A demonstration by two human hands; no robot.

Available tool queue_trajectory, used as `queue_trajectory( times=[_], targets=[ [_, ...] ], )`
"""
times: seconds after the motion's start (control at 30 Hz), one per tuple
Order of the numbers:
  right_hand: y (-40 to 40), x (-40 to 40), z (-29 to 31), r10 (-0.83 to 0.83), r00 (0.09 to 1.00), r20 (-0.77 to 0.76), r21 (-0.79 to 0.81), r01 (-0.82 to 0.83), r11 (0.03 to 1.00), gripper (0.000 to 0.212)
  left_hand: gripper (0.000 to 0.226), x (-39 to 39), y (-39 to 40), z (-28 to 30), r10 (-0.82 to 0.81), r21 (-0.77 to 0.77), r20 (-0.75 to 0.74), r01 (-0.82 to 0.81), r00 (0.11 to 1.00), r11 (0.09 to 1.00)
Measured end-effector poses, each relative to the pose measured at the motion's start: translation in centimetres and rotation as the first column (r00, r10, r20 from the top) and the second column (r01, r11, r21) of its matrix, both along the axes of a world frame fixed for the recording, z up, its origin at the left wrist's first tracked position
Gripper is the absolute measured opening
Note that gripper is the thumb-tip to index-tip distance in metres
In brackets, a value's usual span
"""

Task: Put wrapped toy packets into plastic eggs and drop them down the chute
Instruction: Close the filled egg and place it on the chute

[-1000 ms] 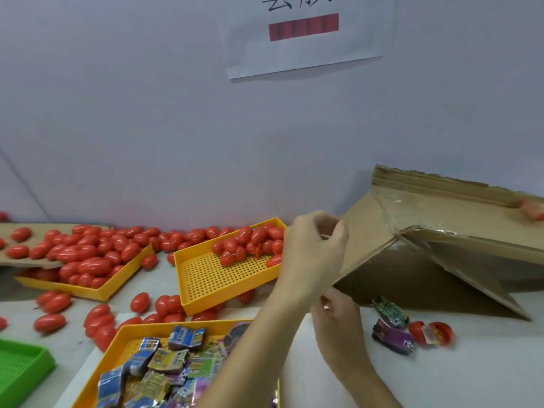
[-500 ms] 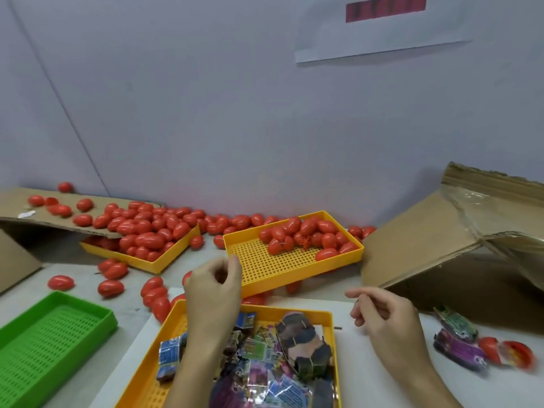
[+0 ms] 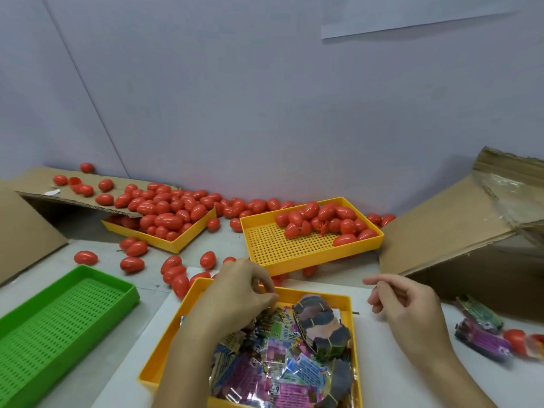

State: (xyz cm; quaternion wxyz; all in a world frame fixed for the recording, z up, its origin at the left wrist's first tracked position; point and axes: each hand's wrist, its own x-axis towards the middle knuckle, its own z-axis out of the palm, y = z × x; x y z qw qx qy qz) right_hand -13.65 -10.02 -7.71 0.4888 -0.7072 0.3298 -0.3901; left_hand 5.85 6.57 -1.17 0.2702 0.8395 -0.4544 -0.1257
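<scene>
Judging by the heaps, plenty of work is left: a near tray at the bottom centre of the frame is full of wrapped packets, and red eggs fill a tray at centre left, lie in another tray at centre, and are scattered over the table between them. How many of these are already filled I cannot tell (they all look closed from here). The cardboard chute slopes at the right edge, with no egg showing on it. A few packets and an opened egg lie at lower right, near the chute's foot.

The left hand reaches down over the near tray's far rim, fingers curled with the tips pinched together just above the packets; whether a packet is between them I cannot tell. The right hand hovers apart to the right of the tray, palm inward, fingers loosely bent, holding nothing. An empty green tray sits at lower left.
</scene>
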Motion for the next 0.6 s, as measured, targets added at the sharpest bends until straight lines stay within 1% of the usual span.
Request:
queue_trajectory(
  times=[0.07,0.1,0.2,0.23,0.33,0.47,0.6],
  targets=[
    [0.0,0.0,0.0,0.002,1.0,0.002,-0.001,-0.002,1.0,0.032,0.011,-0.2,0.1,0.1,-0.035,0.051,-0.025,0.036,0.999,0.998],
    [0.0,0.0,0.0,0.002,1.0,0.002,-0.001,-0.002,1.0,0.032,0.012,-0.6,0.0,0.2,-0.051,0.096,-0.033,0.054,0.998,0.994],
    [0.0,0.0,0.0,0.0,1.0,-0.002,0.0,0.0,1.0,0.032,0.034,-1.5,-0.6,-0.2,-0.059,0.201,-0.014,0.061,0.998,0.978],
    [0.0,-0.1,0.0,-0.002,1.0,-0.006,0.001,0.002,1.0,0.031,0.037,-1.7,-0.8,-0.3,-0.058,0.214,0.017,0.053,0.998,0.975],
    [0.0,0.0,-0.1,-0.007,1.0,-0.016,0.004,0.007,1.0,0.031,0.031,-2.0,-1.1,-0.3,-0.068,0.211,0.072,0.051,0.995,0.976],
    [0.0,0.0,-0.1,-0.007,1.0,-0.017,0.005,0.007,1.0,0.03,0.026,-1.7,-0.9,-0.2,-0.092,0.183,0.02,0.087,0.996,0.979],
    [0.0,0.0,-0.1,-0.008,1.0,-0.013,0.011,0.008,1.0,0.03,0.014,-1.5,-1.0,-0.3,-0.092,0.154,-0.011,0.093,0.996,0.984]
  ],
)
